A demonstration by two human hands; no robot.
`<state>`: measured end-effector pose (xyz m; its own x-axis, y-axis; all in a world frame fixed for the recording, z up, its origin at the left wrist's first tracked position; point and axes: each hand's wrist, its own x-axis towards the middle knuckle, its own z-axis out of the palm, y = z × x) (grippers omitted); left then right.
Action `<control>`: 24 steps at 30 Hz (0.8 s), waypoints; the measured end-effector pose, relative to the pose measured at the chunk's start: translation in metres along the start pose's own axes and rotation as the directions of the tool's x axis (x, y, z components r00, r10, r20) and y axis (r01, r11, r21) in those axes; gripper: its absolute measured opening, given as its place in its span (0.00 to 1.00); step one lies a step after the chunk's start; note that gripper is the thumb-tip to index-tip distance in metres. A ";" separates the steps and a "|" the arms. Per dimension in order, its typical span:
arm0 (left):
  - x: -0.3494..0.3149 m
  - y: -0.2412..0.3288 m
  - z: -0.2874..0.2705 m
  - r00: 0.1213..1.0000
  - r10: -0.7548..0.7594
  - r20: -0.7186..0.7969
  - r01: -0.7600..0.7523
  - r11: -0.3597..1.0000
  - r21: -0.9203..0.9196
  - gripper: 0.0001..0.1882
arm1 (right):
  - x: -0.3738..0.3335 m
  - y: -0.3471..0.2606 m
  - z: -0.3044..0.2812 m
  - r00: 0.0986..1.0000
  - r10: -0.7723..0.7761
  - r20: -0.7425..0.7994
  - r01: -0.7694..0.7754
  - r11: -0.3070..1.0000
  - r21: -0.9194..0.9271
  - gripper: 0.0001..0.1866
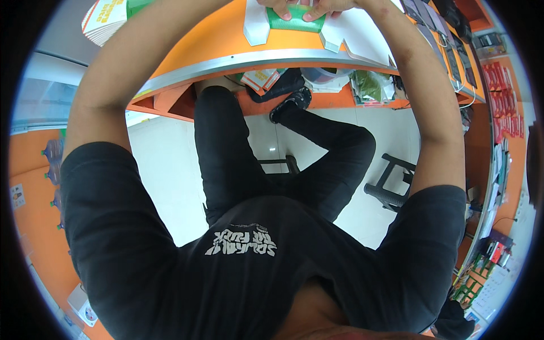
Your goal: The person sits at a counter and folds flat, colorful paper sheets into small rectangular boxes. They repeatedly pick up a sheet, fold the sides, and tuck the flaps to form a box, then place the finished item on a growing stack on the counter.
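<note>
A folding carton (296, 24) of thin card, green in the middle with white flaps spreading to both sides, is at the top edge of the view, over the orange table. My left hand (276, 7) presses its thumb on the left part of the green panel. On the right part, the thumb of my right hand (327, 6) presses down in the same way. Both hands are closed on the carton, and their other fingers are partly cut off by the frame or hidden. A white sheet or flat card (362, 37) lies beside the carton on the right.
A fanned stack of printed cartons (106, 22) sits at the orange table's (198, 35) far left. Several phones with cables (450, 48) line the right side. Bags and packages (371, 86) fill the shelf below. A black stool (390, 184) stands right of my legs.
</note>
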<state>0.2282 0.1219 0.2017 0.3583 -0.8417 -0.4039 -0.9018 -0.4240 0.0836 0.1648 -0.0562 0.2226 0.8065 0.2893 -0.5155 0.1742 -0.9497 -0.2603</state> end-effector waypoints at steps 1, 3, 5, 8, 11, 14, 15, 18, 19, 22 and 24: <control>0.002 0.000 -0.002 0.998 -0.023 0.064 0.021 0.999 0.029 0.27 | 0.002 -0.006 -0.002 1.000 -0.011 -0.007 0.010 0.994 -0.113 0.34; 0.007 -0.002 -0.006 0.980 -0.057 0.192 0.040 0.995 0.095 0.31 | 0.008 -0.010 -0.004 1.000 -0.004 0.003 0.005 0.964 -0.266 0.36; -0.001 0.008 -0.009 0.985 -0.118 0.125 0.112 0.992 0.056 0.31 | 0.015 -0.008 -0.003 0.999 0.043 0.025 -0.031 0.932 -0.362 0.37; -0.002 -0.006 -0.002 1.000 0.013 0.020 -0.009 0.987 -0.160 0.30 | 0.021 0.026 0.005 0.964 -0.267 -0.018 0.264 0.961 -0.085 0.35; 0.000 -0.020 0.012 0.987 0.117 0.107 -0.094 0.976 -0.195 0.30 | -0.006 -0.003 0.014 0.992 0.003 -0.122 -0.019 0.991 -0.130 0.22; -0.011 0.006 0.009 0.998 0.067 -0.022 -0.070 0.973 -0.218 0.22 | -0.045 0.016 0.079 0.810 0.042 -0.584 0.002 0.997 0.076 0.46; -0.016 0.020 0.010 0.994 0.038 -0.103 -0.064 0.962 -0.265 0.18 | -0.068 0.013 0.090 0.785 0.022 -0.619 0.051 0.994 0.101 0.46; -0.020 0.023 0.000 0.992 0.122 -0.046 -0.129 0.957 -0.258 0.18 | -0.094 0.007 0.117 0.705 -0.009 -0.709 0.115 0.988 0.103 0.41; -0.023 0.016 0.000 0.989 0.143 -0.032 -0.146 0.949 -0.278 0.19 | -0.098 -0.002 0.121 0.710 -0.010 -0.704 0.113 0.988 0.101 0.38; -0.031 0.011 0.004 0.988 0.099 -0.117 -0.136 0.919 -0.369 0.17 | -0.096 -0.001 0.131 0.695 -0.141 -0.705 0.081 0.990 -0.118 0.29; -0.036 0.007 0.005 0.993 0.084 -0.079 -0.111 0.889 -0.445 0.15 | -0.101 -0.013 0.123 0.745 -0.161 -0.648 0.059 0.983 -0.176 0.25</control>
<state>0.2082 0.1507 0.2121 0.2988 -0.8983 -0.3221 -0.7339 -0.4320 0.5242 0.0114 -0.0586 0.1776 0.9385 0.2903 0.1870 0.3183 -0.9372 -0.1426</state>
